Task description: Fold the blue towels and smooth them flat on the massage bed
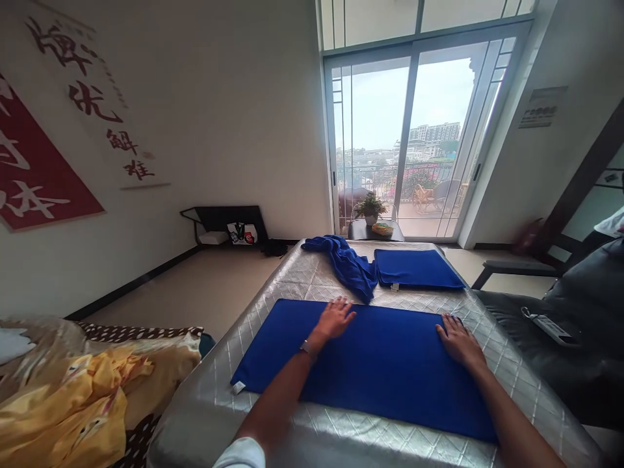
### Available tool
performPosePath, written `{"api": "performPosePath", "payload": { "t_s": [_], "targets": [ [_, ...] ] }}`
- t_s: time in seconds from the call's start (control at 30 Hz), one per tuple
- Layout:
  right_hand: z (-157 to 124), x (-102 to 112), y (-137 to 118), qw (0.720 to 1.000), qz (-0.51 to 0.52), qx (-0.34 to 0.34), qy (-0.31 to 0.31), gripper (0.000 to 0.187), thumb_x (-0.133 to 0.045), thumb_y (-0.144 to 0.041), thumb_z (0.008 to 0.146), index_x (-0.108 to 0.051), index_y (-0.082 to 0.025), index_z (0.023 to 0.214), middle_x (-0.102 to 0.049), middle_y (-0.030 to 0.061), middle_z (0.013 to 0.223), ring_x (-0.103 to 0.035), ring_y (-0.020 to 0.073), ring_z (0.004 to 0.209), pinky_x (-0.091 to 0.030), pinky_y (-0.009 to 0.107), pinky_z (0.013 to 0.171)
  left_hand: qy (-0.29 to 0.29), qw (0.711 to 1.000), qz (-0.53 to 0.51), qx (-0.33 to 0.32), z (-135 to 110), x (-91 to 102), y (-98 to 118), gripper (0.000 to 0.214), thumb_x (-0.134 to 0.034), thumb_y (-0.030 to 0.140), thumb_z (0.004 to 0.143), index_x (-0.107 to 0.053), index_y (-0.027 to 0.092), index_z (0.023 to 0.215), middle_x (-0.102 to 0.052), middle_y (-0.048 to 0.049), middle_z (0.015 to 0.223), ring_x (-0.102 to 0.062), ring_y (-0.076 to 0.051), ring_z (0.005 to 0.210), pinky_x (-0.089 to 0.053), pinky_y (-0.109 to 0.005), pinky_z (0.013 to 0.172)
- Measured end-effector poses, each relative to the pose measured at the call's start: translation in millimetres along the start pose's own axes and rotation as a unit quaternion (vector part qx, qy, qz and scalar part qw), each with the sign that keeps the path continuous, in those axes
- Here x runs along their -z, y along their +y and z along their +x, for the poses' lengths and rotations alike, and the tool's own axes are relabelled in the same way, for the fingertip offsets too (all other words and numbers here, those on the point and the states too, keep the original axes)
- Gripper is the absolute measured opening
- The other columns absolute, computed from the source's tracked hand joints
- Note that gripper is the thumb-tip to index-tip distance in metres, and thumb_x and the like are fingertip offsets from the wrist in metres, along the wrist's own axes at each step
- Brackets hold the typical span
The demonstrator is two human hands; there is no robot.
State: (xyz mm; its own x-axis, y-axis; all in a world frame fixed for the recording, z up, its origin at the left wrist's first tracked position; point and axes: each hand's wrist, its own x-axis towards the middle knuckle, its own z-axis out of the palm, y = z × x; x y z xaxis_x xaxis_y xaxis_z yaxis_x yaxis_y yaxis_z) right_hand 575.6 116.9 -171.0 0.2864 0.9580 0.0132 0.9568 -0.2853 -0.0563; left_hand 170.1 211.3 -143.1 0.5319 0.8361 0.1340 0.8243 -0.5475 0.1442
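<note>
A blue towel (380,370) lies spread flat across the mattress, with a small white tag at its near left corner. My left hand (335,318) rests on its far edge, left of the middle, fingers apart. On the far right corner lies my right hand (458,338), palm down with the fingers stretched out. Beyond them, a folded blue towel (416,268) sits flat with a white tag on its near edge. Beside it on the left is a crumpled blue towel (348,263), whose lower end reaches the spread towel's far edge.
The silvery quilted mattress (331,419) carries all the towels. Yellow bedding (68,396) is heaped at the left. A dark sofa (589,312) with a white power strip (553,328) stands at the right. Past the mattress, a small black table (358,231) holds a potted plant (371,207).
</note>
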Motion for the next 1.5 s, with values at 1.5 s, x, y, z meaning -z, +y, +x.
{"api": "performPosePath", "payload": {
  "t_s": [1.5],
  "targets": [
    [-18.1, 9.7, -168.7, 0.985, 0.034, 0.166, -0.020, 0.062, -0.021, -0.049, 0.102, -0.029, -0.026, 0.159, -0.027, -0.0002, 0.165, -0.018, 0.0188, 0.153, -0.012, 0.043, 0.125, 0.033, 0.973, 0.058, 0.222, -79.6, 5.0, -182.2, 0.056, -0.028, 0.051, 0.105, -0.037, 0.030, 0.156, -0.035, -0.0057, 0.163, -0.027, -0.028, 0.151, -0.022, -0.052, 0.122]
  ]
}}
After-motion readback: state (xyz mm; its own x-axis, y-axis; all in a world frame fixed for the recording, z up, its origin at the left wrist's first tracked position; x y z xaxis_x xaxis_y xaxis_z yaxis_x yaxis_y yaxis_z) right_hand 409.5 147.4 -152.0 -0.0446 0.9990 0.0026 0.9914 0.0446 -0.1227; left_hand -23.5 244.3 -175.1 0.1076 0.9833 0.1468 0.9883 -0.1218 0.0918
